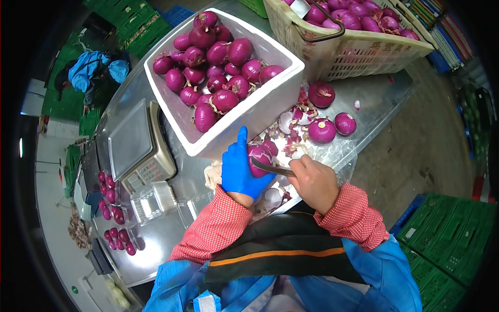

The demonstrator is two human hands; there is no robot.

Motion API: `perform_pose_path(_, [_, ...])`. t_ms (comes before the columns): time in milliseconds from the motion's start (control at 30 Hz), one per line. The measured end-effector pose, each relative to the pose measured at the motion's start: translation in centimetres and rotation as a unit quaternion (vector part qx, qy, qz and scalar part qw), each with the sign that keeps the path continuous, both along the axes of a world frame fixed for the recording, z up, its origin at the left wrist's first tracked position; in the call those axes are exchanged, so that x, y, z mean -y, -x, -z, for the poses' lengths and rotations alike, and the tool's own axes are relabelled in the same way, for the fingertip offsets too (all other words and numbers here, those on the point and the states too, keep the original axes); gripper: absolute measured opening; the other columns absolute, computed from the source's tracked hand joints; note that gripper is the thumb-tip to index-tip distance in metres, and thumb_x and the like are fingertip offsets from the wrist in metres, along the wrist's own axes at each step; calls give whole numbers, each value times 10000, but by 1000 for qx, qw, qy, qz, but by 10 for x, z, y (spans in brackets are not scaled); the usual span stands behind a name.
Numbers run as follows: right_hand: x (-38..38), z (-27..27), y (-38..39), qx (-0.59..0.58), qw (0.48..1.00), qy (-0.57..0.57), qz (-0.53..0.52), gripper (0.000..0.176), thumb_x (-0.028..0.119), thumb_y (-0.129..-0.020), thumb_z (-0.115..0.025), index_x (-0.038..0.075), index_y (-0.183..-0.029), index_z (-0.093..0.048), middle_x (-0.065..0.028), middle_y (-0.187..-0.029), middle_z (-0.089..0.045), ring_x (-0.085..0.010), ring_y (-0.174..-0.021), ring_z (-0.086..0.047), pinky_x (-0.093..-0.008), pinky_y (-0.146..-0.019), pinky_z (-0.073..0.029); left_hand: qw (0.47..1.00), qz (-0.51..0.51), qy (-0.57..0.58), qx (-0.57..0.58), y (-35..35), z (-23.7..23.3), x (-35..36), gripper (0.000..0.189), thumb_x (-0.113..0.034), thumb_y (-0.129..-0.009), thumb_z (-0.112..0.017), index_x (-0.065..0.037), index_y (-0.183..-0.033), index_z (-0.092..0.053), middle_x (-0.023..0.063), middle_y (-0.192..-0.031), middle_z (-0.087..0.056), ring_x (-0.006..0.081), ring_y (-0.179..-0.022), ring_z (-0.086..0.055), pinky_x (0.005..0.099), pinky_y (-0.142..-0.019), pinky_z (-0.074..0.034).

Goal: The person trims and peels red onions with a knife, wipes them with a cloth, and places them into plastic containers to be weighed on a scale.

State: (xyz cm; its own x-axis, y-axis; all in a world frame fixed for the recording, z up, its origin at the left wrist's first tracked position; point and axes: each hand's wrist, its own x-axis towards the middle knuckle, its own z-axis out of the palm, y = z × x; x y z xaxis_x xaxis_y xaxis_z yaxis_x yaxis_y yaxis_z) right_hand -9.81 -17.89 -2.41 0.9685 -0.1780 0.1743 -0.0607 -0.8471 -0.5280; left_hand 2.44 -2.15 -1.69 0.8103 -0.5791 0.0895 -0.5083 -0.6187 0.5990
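Observation:
My left hand (242, 169), in a blue glove, is closed around a red onion (258, 165) above a pile of peelings. Its thumb points up along the side of the foam box. My bare right hand (315, 182) grips a knife (273, 168), whose blade lies against the onion. Onion skins (292, 127) are strewn on the metal table under and beyond the hands. Two peeled-looking onions (322, 130) and a darker onion (322, 94) sit to the right of the skins. The knife's handle is mostly hidden in my fist.
A white foam box (249, 115) full of red onions stands ahead. Behind it at right is a crate (358, 54) of onions. A scale (140, 151), clear plastic trays (154, 203) and packed onions (120, 241) are at left. Green crates (449, 234) stand right; a person (86, 70) bends far left.

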Motion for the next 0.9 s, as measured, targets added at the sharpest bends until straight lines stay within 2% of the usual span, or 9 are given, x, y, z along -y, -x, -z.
perform_pose_path(133, [0,10,1,-8,999,-3,40,246,146,-771,-728,73,-977,-615,-116,-840,-571,-316,-728,-635,-393,-608,-511,1000,6,9,14,0,-1,-2,1151,-288,-556,-860,-13,-1507,-273,194,-1079,-578,384,-978,-538,465,-895,-444])
perform_pose_path(233, [0,11,3,-62,994,-74,55,191,176,-858,-671,38,-973,-608,-146,-875,-608,-357,-751,-633,-416,-653,-505,1000,3,1,28,3,-3,0,1158,-291,-555,-864,-14,-1508,-269,195,-1093,-576,381,-986,-535,463,-902,-441])
perform_pose_path(333, [5,30,-1,-120,960,-247,54,230,224,-943,-590,0,-993,-599,-182,-868,-638,-403,-768,-619,-432,-690,-484,999,4,7,42,3,-2,0,1165,-288,-547,-873,-20,-1508,-270,196,-1107,-575,383,-997,-537,465,-905,-442])
perform_pose_path(433, [8,35,-2,-135,939,-312,50,295,265,-982,-542,-18,-1050,-593,-189,-813,-642,-405,-767,-616,-433,-722,-472,999,27,33,14,7,-2,0,1173,-281,-535,-884,-25,-1506,-277,197,-1114,-576,386,-1008,-539,466,-911,-442])
perform_pose_path(533, [-4,19,-9,14,932,-355,71,287,235,-944,-608,-8,-1097,-606,-163,-732,-618,-335,-725,-637,-396,-683,-487,994,48,95,-33,6,10,0,1168,-280,-541,-893,-31,-1505,-281,193,-1116,-578,375,-990,-558,455,-887,-459])
perform_pose_path(633, [-10,-10,-15,42,954,-291,62,294,189,-893,-672,0,-1110,-613,-145,-740,-626,-269,-683,-650,-368,-635,-497,982,60,147,-107,7,11,4,1169,-278,-549,-901,-46,-1509,-276,194,-1136,-578,352,-1001,-582,437,-887,-477])
perform_pose_path(733, [-10,10,-19,121,976,-170,62,316,170,-848,-711,25,-1115,-623,-129,-739,-638,-259,-662,-657,-355,-605,-500,978,81,164,-100,5,23,1,1151,-234,-564,-898,-59,-1514,-272,178,-1177,-577,305,-1043,-600,410,-925,-486])
perform_pose_path(767, [-9,16,-20,132,979,-142,65,317,180,-851,-706,33,-1121,-625,-130,-742,-643,-264,-666,-659,-359,-613,-504,966,81,186,-162,5,24,-3,1152,-221,-578,-902,-60,-1519,-258,173,-1223,-552,289,-1090,-581,399,-962,-473])
perform_pose_path(900, [10,36,-17,-5,978,-160,132,302,237,-861,-689,58,-1093,-616,-134,-905,-702,-331,-782,-689,-411,-670,-540,905,78,256,-330,2,13,-13,1147,-179,-609,-902,-63,-1530,-229,159,-1317,-499,258,-1191,-542,378,-1048,-437])
